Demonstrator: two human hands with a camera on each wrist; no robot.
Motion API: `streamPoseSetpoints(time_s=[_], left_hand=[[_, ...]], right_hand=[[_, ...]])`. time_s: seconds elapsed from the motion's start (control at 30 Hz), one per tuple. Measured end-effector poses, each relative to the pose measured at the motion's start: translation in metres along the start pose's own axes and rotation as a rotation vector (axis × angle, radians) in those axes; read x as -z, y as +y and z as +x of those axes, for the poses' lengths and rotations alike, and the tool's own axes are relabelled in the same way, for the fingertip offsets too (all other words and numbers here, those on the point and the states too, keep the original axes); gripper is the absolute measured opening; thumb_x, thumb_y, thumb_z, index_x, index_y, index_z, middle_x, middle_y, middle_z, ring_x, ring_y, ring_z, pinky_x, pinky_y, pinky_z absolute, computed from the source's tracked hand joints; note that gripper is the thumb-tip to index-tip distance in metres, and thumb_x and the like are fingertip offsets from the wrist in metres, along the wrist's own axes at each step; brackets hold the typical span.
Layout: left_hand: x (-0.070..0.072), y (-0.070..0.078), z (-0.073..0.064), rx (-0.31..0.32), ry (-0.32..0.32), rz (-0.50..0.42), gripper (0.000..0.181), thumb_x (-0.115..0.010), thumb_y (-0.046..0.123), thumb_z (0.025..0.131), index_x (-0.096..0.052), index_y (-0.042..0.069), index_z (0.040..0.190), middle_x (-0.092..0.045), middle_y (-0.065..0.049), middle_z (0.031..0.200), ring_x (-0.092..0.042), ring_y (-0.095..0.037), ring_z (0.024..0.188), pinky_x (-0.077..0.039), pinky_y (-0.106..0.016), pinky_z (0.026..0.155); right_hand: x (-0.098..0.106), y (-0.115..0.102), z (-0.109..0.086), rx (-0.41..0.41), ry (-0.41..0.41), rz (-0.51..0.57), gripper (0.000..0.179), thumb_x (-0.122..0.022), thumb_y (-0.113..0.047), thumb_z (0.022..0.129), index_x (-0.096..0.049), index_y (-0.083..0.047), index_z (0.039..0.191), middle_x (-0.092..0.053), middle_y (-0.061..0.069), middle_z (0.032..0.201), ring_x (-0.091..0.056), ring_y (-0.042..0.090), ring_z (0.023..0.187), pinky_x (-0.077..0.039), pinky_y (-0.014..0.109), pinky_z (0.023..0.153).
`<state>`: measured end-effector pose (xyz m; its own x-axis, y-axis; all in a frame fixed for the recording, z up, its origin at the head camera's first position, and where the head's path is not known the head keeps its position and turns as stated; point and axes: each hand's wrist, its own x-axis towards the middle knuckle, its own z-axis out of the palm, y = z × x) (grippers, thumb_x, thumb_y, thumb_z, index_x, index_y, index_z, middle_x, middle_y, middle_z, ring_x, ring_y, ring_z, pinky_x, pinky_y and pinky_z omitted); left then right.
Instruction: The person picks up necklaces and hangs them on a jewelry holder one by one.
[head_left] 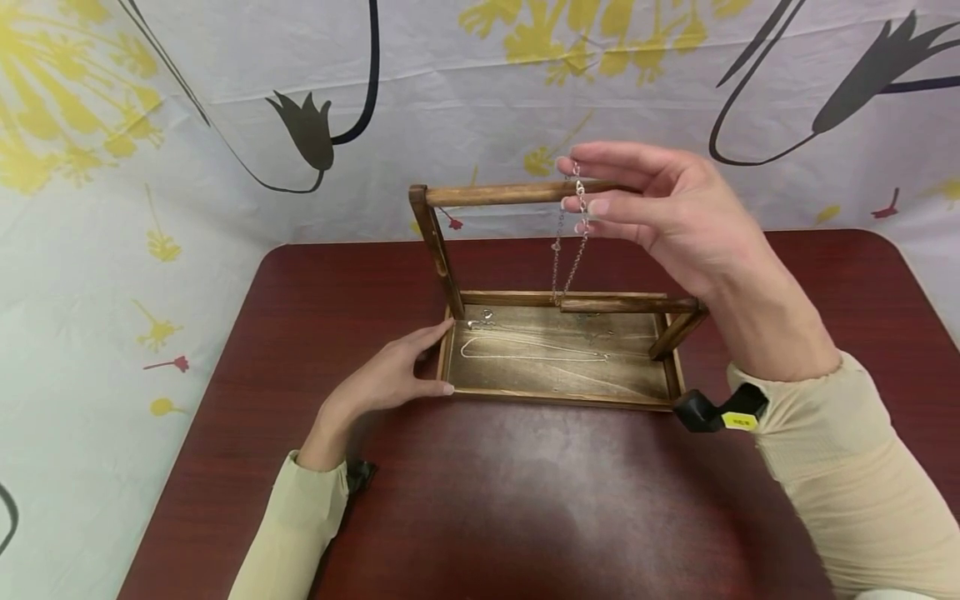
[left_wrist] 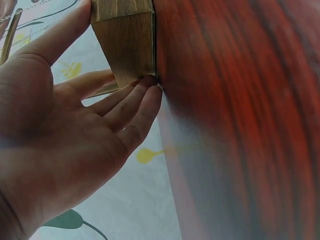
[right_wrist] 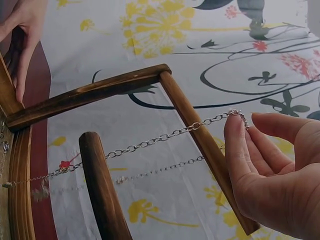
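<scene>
My right hand (head_left: 697, 217) holds a silver chain necklace (right_wrist: 170, 134) at its fingertips, above a wooden jewelry stand (head_left: 487, 195). The chain hangs down in a loop, its lower end near the free end of the stand's short bar (head_left: 630, 306). I cannot tell whether it touches that bar. My left hand (head_left: 382, 375) grips the left end of the stand's tray (head_left: 555, 397), thumb at the front corner and fingers at the back one. A thin silver necklace (head_left: 517, 358) lies in the tray, with small jewelry (head_left: 486, 317) behind it.
The stand sits on a dark red wooden table (head_left: 555, 500). A white cloth (head_left: 225, 50) with yellow and grey flower prints hangs behind the table and at its sides. The stand's long bar runs along the back, higher than the short one.
</scene>
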<state>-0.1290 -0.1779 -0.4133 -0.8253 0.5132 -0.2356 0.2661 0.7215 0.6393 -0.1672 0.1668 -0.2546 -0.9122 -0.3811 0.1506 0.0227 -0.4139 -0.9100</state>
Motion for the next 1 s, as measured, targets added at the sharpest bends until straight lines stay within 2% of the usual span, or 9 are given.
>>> streamPoseSetpoints(time_s=[0.3, 0.47, 0.7, 1.0], left_hand=[[0.0, 0.0, -0.001, 0.014, -0.003, 0.006, 0.094, -0.079, 0.039, 0.085, -0.023, 0.024, 0.16, -0.031, -0.006, 0.16, -0.029, -0.025, 0.146, -0.028, -0.045, 0.116], [0.0, -0.001, 0.0, 0.012, -0.001, 0.01, 0.094, -0.079, 0.04, 0.085, -0.023, 0.025, 0.16, -0.031, -0.006, 0.159, -0.03, -0.024, 0.146, -0.029, -0.045, 0.116], [0.0, -0.001, 0.0, 0.015, -0.001, 0.005, 0.094, -0.079, 0.04, 0.085, -0.023, 0.024, 0.16, -0.031, -0.006, 0.16, -0.029, -0.024, 0.146, -0.029, -0.045, 0.116], [0.0, 0.003, -0.001, 0.034, -0.024, 0.012, 0.094, -0.077, 0.04, 0.087, -0.02, 0.025, 0.16, -0.029, -0.006, 0.161, -0.028, -0.024, 0.146, -0.029, -0.045, 0.116]], right_hand=[[-0.01, 0.005, 0.005, -0.006, -0.044, 0.0, 0.046, -0.062, 0.019, 0.087, -0.062, 0.004, 0.13, -0.063, 0.019, 0.129, -0.068, 0.03, 0.104, -0.054, 0.032, 0.091], [-0.016, 0.008, 0.01, 0.02, -0.057, -0.046, 0.046, -0.063, 0.018, 0.087, -0.061, 0.005, 0.131, -0.064, 0.018, 0.129, -0.067, 0.028, 0.106, -0.052, 0.031, 0.093], [-0.023, 0.012, 0.015, 0.02, -0.022, -0.103, 0.045, -0.065, 0.016, 0.087, -0.062, 0.004, 0.13, -0.065, 0.018, 0.128, -0.066, 0.029, 0.108, -0.053, 0.029, 0.092], [-0.03, 0.019, 0.018, 0.043, 0.024, -0.1, 0.038, -0.066, 0.013, 0.088, -0.061, 0.01, 0.125, -0.068, 0.021, 0.117, -0.068, 0.028, 0.106, -0.053, 0.032, 0.093]])
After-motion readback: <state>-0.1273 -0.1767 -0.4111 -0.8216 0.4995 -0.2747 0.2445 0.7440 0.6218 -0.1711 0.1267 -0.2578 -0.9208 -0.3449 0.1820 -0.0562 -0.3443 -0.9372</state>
